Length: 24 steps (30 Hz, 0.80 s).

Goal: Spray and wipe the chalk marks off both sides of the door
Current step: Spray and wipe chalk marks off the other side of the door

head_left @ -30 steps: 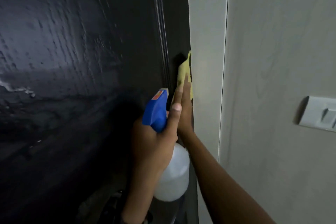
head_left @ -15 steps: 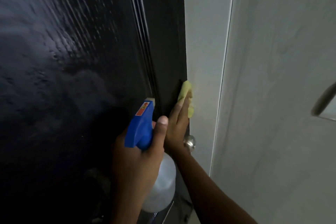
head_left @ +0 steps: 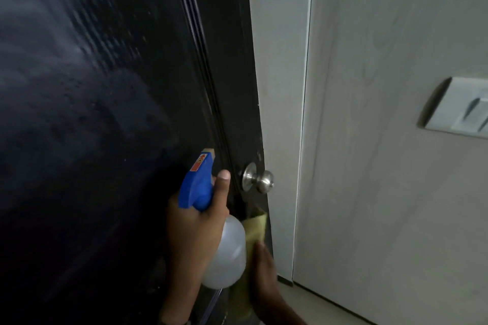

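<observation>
The door (head_left: 118, 113) is black, glossy and fills the left half of the view; its face shows faint streaks. Its edge stands just beside the pale frame (head_left: 280, 87). A metal knob (head_left: 260, 179) projects from the door near that edge.

The left hand (head_left: 195, 227) grips the spray bottle (head_left: 227, 253) by the neck, fingers curled round it below the blue head (head_left: 196, 187), thumb raised along the head's right side. The nozzle points up and toward the door face. The translucent bottle body hangs below the hand, in front of the door's lower part.

The right hand (head_left: 264, 269) presses the yellow cloth (head_left: 256, 227) against the door, below the knob and close to the door's edge. The hand is blurred; whether its fingers lie flat on the cloth or curl round it cannot be told. The bottle body partly covers the cloth's left side.

A grey panelled wall (head_left: 383, 140) lies right of the frame, carrying a white switch (head_left: 459, 111).
</observation>
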Each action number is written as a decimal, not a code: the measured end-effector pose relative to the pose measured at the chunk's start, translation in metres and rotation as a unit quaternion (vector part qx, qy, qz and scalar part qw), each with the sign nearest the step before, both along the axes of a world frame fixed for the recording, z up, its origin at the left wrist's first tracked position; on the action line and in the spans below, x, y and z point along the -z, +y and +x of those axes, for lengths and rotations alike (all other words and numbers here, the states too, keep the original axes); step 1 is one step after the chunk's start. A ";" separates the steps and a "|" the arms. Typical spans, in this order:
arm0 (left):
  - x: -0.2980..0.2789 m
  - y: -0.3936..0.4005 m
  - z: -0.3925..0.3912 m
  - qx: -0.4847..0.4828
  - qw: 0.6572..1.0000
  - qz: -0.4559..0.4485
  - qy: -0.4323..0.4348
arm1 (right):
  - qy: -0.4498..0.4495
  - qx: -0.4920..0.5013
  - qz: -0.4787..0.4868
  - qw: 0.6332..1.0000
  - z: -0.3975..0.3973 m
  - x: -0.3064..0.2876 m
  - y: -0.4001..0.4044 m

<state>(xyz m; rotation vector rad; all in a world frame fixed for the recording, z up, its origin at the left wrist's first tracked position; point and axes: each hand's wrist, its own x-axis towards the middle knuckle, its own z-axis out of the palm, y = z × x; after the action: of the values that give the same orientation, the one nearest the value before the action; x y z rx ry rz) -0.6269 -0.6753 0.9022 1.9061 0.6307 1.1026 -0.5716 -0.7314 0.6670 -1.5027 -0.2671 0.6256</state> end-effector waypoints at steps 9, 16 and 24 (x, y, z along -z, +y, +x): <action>0.024 -0.003 -0.038 0.019 0.999 -0.008 -0.025 | -0.146 0.161 0.058 0.974 0.090 -0.119 0.006; 0.036 -0.008 -0.053 0.005 0.998 -0.063 -0.015 | -0.407 0.117 -0.253 0.870 0.106 -0.106 0.060; 0.040 -0.002 -0.051 0.014 0.997 -0.073 -0.018 | -0.581 0.036 -0.288 0.761 0.098 -0.086 0.021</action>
<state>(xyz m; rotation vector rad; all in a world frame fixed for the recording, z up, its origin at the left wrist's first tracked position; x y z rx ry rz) -0.6774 -0.6777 0.8622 1.7626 0.6443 1.0414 -0.4738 -0.7102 0.7531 -2.3523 -1.0281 -0.4507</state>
